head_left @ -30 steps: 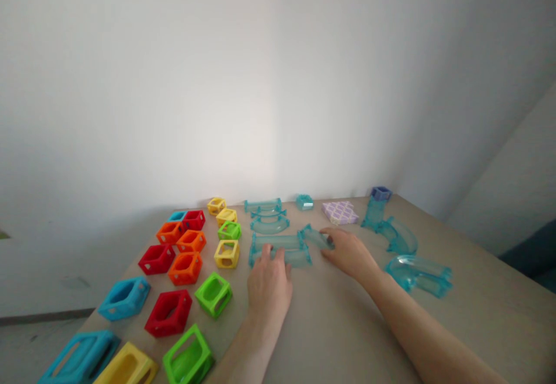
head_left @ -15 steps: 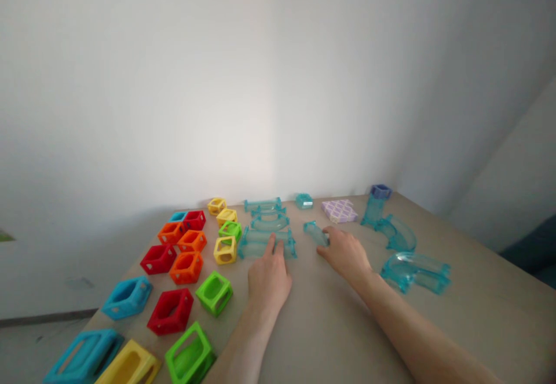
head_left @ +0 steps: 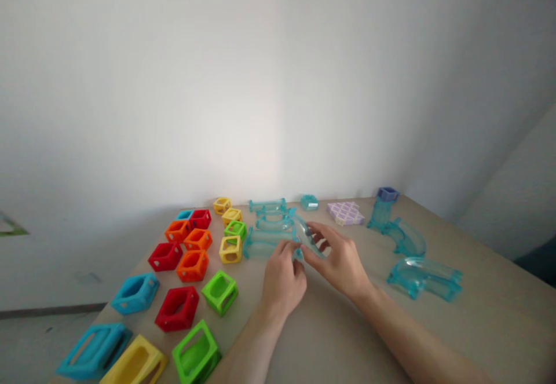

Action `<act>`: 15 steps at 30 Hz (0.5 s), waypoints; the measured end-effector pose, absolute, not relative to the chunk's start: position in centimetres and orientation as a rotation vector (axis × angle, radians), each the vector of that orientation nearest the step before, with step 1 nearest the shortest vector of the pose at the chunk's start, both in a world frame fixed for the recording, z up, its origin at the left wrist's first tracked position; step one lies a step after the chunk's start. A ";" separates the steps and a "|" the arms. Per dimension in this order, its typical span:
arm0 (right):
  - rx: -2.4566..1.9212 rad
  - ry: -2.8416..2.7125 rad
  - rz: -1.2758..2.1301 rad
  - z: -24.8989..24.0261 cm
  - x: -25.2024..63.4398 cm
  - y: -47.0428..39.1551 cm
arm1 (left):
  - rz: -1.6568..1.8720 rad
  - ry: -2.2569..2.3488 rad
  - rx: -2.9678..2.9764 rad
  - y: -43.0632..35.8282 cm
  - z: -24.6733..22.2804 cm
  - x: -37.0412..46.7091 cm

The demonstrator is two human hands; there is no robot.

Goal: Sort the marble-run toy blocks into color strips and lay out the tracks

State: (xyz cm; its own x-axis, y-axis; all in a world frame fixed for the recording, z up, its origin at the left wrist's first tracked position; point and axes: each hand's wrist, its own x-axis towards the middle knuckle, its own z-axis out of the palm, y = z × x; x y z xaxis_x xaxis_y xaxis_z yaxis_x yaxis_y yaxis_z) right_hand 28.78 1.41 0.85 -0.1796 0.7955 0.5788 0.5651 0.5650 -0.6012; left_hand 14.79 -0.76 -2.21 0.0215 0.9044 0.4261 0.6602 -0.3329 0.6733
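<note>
A see-through teal marble-run track piece [head_left: 305, 232] is tilted up off the table between my hands. My right hand [head_left: 341, 258] grips it from the right, thumb on the near side and fingers behind. My left hand [head_left: 284, 280] is closed, its fingertips pinching at a teal edge by the near end of this piece; exactly which edge is partly hidden. Just beyond my left hand lie straight teal track pieces [head_left: 267, 239], side by side. A curved teal track piece [head_left: 274, 222] lies behind them, close to the held piece's top end.
Rows of hollow blocks, such as an orange block [head_left: 192, 266] and a green block [head_left: 220, 292], fill the left side. A patterned lilac box [head_left: 346, 212] stands at the back. On the right are a curved chute [head_left: 423, 277] and a joined teal run [head_left: 402, 236] under a purple block [head_left: 388, 193].
My right hand has lifted the track piece and brought it left to my left hand. My left hand has drawn back slightly from the straight pieces and curled its fingers. The view has shifted a little.
</note>
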 end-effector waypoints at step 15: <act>-0.823 -2.353 0.856 2.2 28.6 -0.8 | -0.013 0.227 1.309 -3.5 -3.7 15.3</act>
